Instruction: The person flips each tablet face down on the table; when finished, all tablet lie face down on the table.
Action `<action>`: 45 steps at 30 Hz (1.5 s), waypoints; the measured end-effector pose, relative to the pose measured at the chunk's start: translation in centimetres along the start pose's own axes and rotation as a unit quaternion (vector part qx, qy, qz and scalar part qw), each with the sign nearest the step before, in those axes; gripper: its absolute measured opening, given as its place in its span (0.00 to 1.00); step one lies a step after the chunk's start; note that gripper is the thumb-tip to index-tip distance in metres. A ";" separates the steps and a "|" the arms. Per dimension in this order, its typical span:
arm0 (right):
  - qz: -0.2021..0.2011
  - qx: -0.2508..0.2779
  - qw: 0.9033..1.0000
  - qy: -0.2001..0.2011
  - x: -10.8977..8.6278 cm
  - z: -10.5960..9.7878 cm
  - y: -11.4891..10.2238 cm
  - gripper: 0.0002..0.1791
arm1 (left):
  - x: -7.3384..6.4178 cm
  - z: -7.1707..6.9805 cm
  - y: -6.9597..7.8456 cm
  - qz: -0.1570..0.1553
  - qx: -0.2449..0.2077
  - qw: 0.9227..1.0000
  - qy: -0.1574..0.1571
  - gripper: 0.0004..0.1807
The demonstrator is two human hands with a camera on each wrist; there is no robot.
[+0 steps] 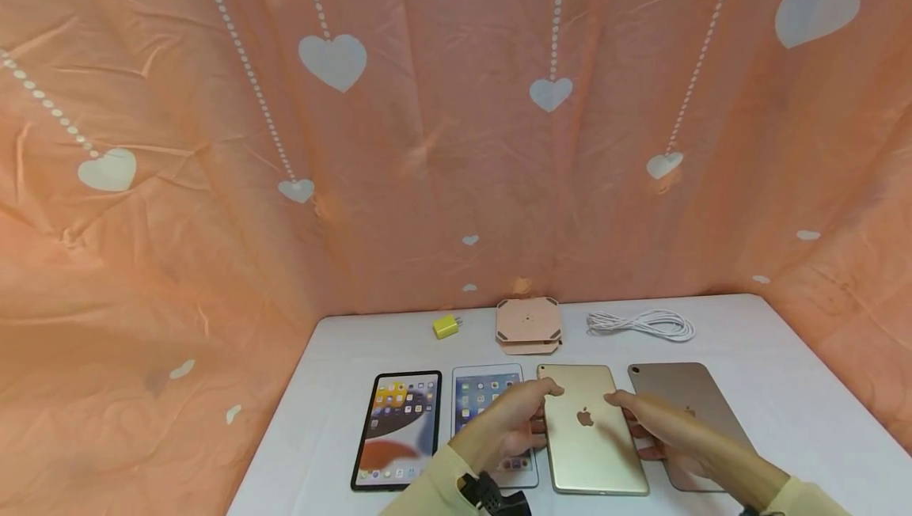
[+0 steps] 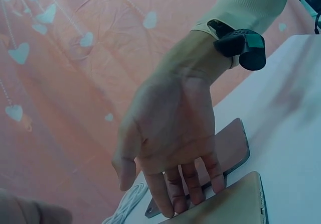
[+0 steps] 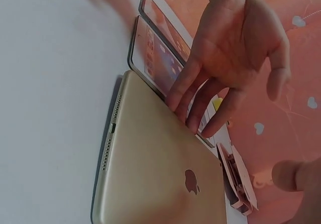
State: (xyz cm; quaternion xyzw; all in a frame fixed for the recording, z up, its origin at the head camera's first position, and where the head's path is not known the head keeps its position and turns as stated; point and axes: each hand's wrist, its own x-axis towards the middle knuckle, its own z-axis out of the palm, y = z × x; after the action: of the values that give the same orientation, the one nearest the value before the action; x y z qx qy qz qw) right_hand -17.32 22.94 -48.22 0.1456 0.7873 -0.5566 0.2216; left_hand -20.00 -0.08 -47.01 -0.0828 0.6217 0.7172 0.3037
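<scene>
Head view: a gold iPad (image 1: 594, 453) is showing its back between the left hand (image 1: 514, 421) and right hand (image 1: 659, 423), just beside a gray iPad (image 1: 701, 397). Left wrist view: the right hand's extended fingers are touching its edge. Right wrist view: the left hand's are touching the opposite edge.

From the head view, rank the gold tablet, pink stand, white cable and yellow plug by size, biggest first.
1. Gold tablet
2. Pink stand and white cable: too close to rank; cable wider, stand taller
3. Yellow plug
</scene>
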 end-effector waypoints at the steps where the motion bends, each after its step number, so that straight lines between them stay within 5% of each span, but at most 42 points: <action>1: 0.000 0.004 1.000 -0.002 0.0 0.0 0.0 0.36 | 0.0 -0.1 0.0 0.002 0.005 1.000 0.001 0.25; 9: -0.007 0.037 0.999 -0.010 -0.2 -0.5 -0.1 0.27 | -0.8 -1.0 0.3 0.023 0.038 0.999 -0.027 0.30; 17: -0.032 0.088 0.994 -0.049 -0.9 -1.5 -0.7 0.23 | -2.0 -4.2 -0.2 0.043 0.015 0.998 -0.038 0.25; 24: -0.062 0.145 0.976 -0.153 -0.9 -1.5 -1.3 0.41 | -3.9 -8.8 0.3 0.035 0.023 0.996 -0.083 0.27; 29: -0.089 0.181 0.955 -0.219 -0.6 -0.6 -1.5 0.41 | -5.3 -12.2 0.3 0.029 0.021 0.994 -0.105 0.29; 37: -0.087 0.204 0.939 -0.262 -0.3 1.1 -2.3 0.45 | -6.9 -16.2 0.6 0.033 -0.005 0.999 -0.029 0.32; 45: -0.066 0.208 0.942 -0.253 0.5 3.7 -3.1 0.48 | -6.5 -17.0 0.9 0.047 0.035 0.998 0.016 0.35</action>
State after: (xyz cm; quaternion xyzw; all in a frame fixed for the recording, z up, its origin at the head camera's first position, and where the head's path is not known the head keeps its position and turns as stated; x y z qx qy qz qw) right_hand -18.54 18.42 -47.05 -0.0098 0.5798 -0.7397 0.3414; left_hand -19.64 -18.28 -46.67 -0.0544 0.6544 0.7069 0.2628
